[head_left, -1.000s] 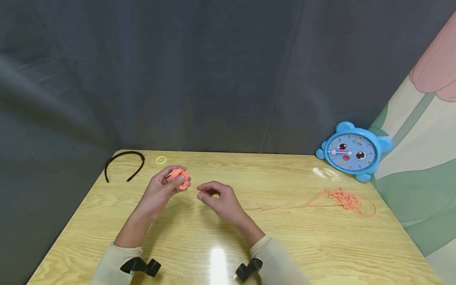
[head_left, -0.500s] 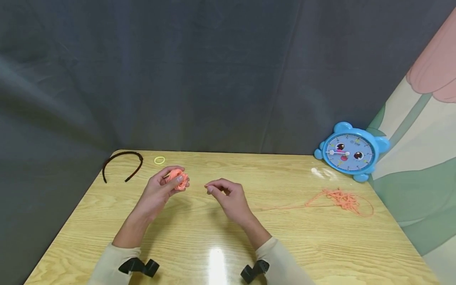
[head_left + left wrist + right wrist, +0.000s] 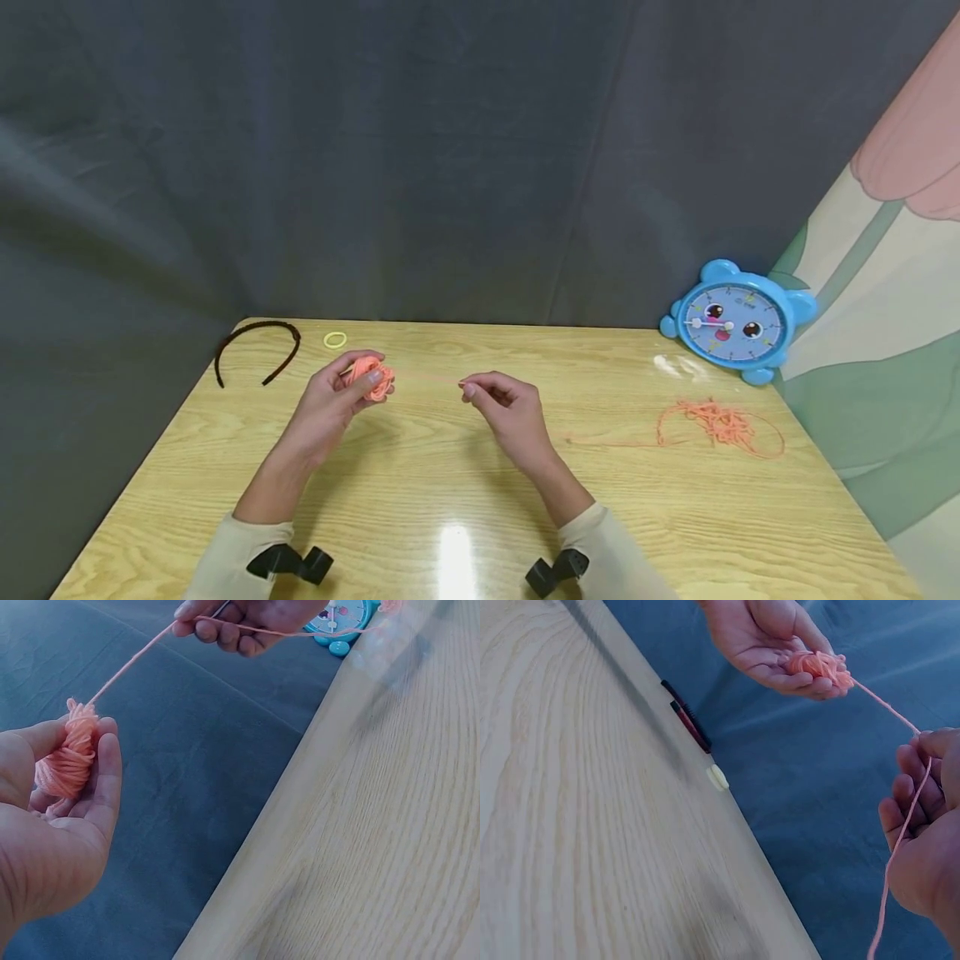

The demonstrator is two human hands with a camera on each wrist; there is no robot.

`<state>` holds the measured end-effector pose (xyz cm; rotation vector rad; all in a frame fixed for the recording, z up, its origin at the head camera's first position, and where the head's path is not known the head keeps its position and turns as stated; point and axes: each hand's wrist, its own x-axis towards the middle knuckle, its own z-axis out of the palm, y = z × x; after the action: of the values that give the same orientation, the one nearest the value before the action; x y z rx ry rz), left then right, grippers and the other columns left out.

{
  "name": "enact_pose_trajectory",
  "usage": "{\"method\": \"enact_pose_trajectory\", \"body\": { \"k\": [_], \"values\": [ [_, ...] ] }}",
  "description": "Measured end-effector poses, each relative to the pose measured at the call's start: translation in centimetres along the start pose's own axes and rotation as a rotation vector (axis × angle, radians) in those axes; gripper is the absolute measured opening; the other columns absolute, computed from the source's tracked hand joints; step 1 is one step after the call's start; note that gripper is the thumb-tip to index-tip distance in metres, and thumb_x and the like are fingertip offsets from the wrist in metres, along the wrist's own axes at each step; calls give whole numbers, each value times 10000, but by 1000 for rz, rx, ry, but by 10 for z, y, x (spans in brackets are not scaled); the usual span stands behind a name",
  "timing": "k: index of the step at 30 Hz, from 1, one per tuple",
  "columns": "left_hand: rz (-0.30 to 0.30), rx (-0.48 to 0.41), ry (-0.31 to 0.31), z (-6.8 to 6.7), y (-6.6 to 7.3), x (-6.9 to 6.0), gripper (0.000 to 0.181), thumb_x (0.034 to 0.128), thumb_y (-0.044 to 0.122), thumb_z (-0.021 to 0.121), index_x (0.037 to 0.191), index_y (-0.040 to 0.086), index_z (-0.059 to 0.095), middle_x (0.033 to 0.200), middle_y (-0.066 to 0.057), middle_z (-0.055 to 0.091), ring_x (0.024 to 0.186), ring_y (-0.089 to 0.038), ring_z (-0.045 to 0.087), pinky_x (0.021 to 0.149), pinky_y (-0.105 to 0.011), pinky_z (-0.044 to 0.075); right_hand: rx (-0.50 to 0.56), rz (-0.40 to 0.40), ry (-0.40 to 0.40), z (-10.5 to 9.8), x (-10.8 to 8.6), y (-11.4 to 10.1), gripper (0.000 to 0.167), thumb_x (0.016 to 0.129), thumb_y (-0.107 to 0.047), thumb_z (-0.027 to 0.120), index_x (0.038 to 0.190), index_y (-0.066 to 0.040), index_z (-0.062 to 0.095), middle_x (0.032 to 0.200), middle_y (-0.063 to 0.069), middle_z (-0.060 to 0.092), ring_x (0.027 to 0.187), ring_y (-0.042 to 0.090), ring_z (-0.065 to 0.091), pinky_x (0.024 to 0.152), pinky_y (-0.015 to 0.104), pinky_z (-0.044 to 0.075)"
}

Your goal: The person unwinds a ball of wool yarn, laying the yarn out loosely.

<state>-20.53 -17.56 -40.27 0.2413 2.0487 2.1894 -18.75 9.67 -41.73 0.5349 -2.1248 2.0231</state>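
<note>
My left hand (image 3: 325, 408) holds a small wound bundle of coral yarn (image 3: 372, 379) between thumb and fingers, raised above the table. In the left wrist view a taut strand (image 3: 135, 660) runs from the top of the bundle (image 3: 69, 761) to my right hand (image 3: 251, 619). The right hand (image 3: 513, 417) pinches that strand between thumb and index finger, to the right of the left hand. Past the pinch, the strand (image 3: 889, 877) hangs along the palm in the right wrist view. A loose tangle of the same yarn (image 3: 723, 423) lies on the table's right side.
A dark headband (image 3: 258, 325) and a pale yellow ring (image 3: 335, 340) lie at the back left of the wooden table (image 3: 420, 500). At the back right, a blue animal-shaped clock (image 3: 738, 321) leans near the patterned curtain. A dark cloth (image 3: 450, 167) hangs behind the table.
My right hand has moved rightward, away from the left hand, with the strand in its pinch. The left hand has stayed nearly still, and the yarn leading from the tangle has shifted.
</note>
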Motion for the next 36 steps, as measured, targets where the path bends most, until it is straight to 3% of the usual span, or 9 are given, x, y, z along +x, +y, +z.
{"method": "enact_pose_trajectory", "body": {
  "k": [5, 11, 17, 36],
  "values": [
    [0, 8, 2, 0, 0, 0, 377, 1031, 207, 657, 1375, 92, 555, 1149, 49, 652, 1031, -68, 700, 902, -228, 598, -10, 1, 6, -7, -5, -1, 143, 1001, -146, 694, 1062, -40, 767, 985, 184, 728, 884, 143, 682, 803, 258, 583],
    [2, 9, 5, -1, -1, 0, 374, 1030, 211, 659, 1371, 96, 558, 1137, 58, 658, 1019, -64, 697, 899, -227, 598, -11, -3, 12, -18, -9, -2, 196, 1006, -136, 685, 1083, 34, 744, 951, 62, 736, 891, 106, 680, 830, 248, 588],
    [9, 11, 12, -2, 0, 0, 372, 1028, 218, 664, 1366, 99, 565, 1139, 55, 648, 1012, -62, 693, 889, -224, 599, -28, 4, 41, -32, -11, -5, 200, 1003, -128, 687, 1090, 45, 737, 916, -71, 723, 896, 109, 685, 843, 232, 592],
    [17, -4, 15, -4, 3, -1, 374, 1022, 225, 672, 1358, 96, 568, 1143, 49, 643, 1029, -70, 705, 876, -209, 596, -102, 1, 208, -78, -11, -21, 208, 1014, -129, 674, 1077, 63, 727, 871, -110, 727, 840, 83, 661, 796, 200, 568]
  ]
}}
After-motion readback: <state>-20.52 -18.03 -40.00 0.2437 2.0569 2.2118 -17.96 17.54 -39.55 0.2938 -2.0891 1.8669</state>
